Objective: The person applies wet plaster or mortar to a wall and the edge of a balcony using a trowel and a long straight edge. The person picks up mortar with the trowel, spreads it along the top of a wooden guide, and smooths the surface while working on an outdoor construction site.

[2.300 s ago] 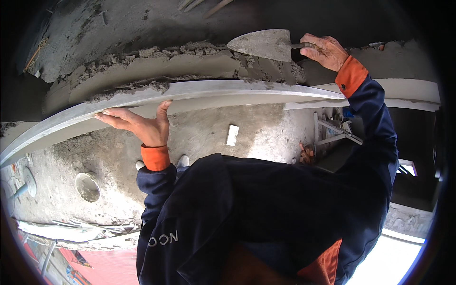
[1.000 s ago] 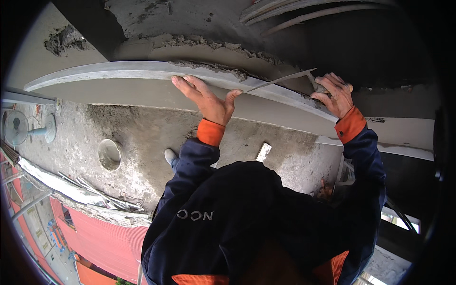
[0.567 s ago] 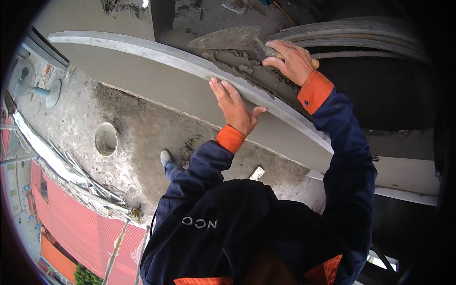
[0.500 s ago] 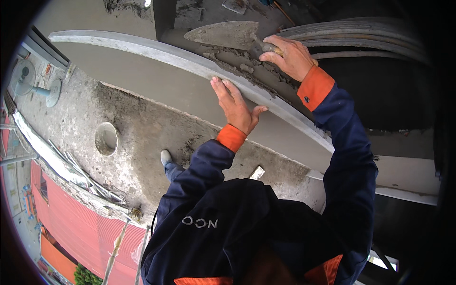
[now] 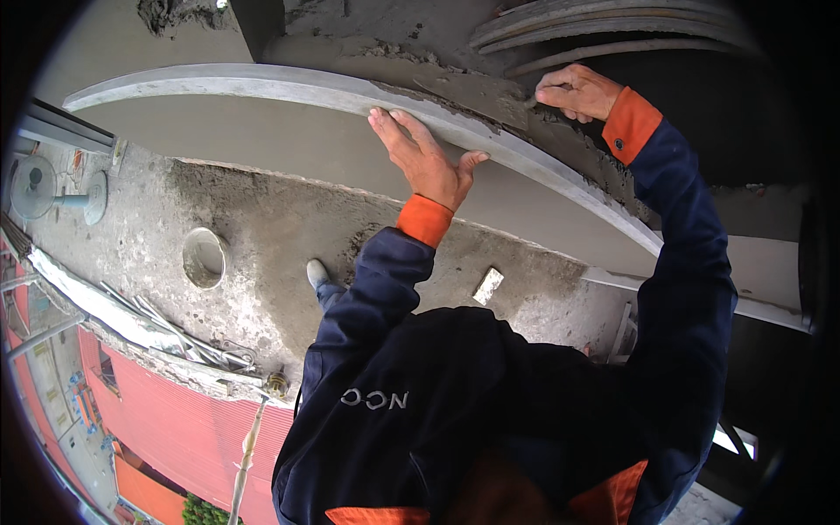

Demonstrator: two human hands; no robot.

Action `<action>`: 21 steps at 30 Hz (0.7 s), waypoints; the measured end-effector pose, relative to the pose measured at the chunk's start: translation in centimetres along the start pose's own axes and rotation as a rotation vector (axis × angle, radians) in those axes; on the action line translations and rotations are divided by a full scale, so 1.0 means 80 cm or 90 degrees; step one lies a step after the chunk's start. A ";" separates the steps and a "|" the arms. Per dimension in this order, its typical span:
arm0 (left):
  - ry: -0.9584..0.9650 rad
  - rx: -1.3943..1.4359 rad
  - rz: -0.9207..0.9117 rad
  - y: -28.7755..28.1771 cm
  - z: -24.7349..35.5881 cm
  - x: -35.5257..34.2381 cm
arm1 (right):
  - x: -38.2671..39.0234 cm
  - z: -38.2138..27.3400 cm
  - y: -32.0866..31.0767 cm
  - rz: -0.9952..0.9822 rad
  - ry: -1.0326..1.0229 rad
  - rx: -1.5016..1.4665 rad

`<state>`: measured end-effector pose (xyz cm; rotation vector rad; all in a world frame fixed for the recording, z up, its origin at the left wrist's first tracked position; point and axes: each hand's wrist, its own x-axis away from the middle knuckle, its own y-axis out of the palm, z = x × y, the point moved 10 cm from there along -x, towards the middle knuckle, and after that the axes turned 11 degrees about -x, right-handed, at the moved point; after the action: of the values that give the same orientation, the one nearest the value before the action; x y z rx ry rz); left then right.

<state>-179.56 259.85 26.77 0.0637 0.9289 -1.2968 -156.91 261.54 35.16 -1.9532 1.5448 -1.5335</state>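
A long, pale straightedge [image 5: 262, 81] lies along the top edge of a smooth grey plastered wall [image 5: 289, 131], its line bent by the lens. My left hand [image 5: 427, 164] presses its outer face with outstretched fingertips, thumb spread to the right. In my right hand [image 5: 579, 93], farther right and beyond the straightedge, is a pointed trowel [image 5: 486, 98]; the fist covers most of its handle. The mortar-coated blade lies low over wet mortar [image 5: 582, 149] on the wall top, against the straightedge's far side. Blade and mortar are so alike that the blade's outline is hard to make out.
Long curved bars or pipes [image 5: 604, 31] lie beyond the wall. On the stained floor stand a round bucket [image 5: 206, 259] and a fan [image 5: 37, 187], with a small white block [image 5: 488, 286] nearby. Rods [image 5: 166, 331] line the floor's edge, above a red roof [image 5: 192, 394].
My right hand has moved right, bringing the trowel from above the straightedge down onto the mortar behind it. My left hand keeps its place on the straightedge. The whole view has shifted slightly.
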 end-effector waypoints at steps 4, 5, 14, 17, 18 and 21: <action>0.006 -0.011 -0.019 0.005 0.005 -0.001 | 0.088 0.150 -0.016 0.041 0.032 -0.099; 0.025 -0.013 -0.007 0.005 0.011 -0.001 | 0.122 0.186 -0.023 0.078 0.029 -0.153; 0.135 -0.102 0.045 0.028 0.008 0.020 | 0.351 0.283 0.256 0.375 0.149 -0.557; 0.140 -0.166 0.054 0.014 0.011 0.027 | 0.301 0.303 0.434 0.286 0.219 -0.665; 0.157 -0.187 0.044 0.029 0.008 0.036 | 0.285 0.324 0.512 0.272 0.266 -0.712; 0.156 -0.178 -0.020 0.052 -0.050 0.025 | 0.210 0.385 0.712 0.146 0.409 -0.568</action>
<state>-178.30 261.70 21.11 -0.0110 1.3190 -1.1933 -166.95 211.25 -7.82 -1.5314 3.0083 -1.5986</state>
